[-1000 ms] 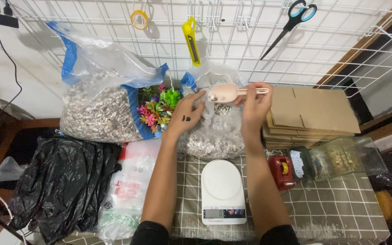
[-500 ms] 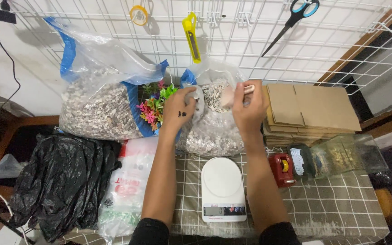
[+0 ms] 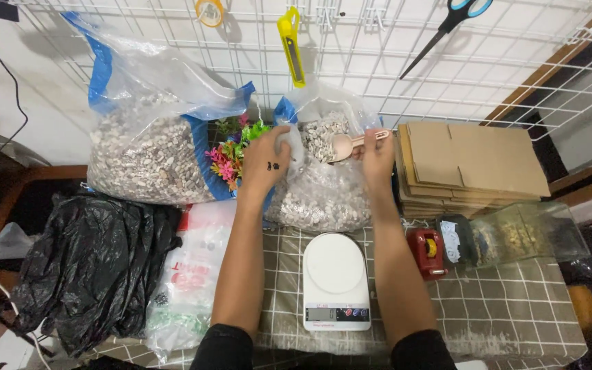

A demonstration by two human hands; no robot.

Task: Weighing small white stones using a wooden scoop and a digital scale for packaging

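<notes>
Now scooping pebbles from a bag.
L hand [image 3: 268, 161] grips the clear pebble bag's [image 3: 323, 192] rim; R hand [image 3: 377, 154] grasps a pink scoop [image 3: 346, 144] dipped in the bag, behind the white kitchen scale [image 3: 335, 279].

Both forearms stretched forward; left hand [image 3: 267, 159] fingers pinched shut, right hand [image 3: 377, 152] fingers curled closed.

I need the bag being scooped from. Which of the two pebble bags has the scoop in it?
The smaller clear bag behind the scale; the pink scoop dips into it, unlike the bigger blue-edged bag.
</notes>
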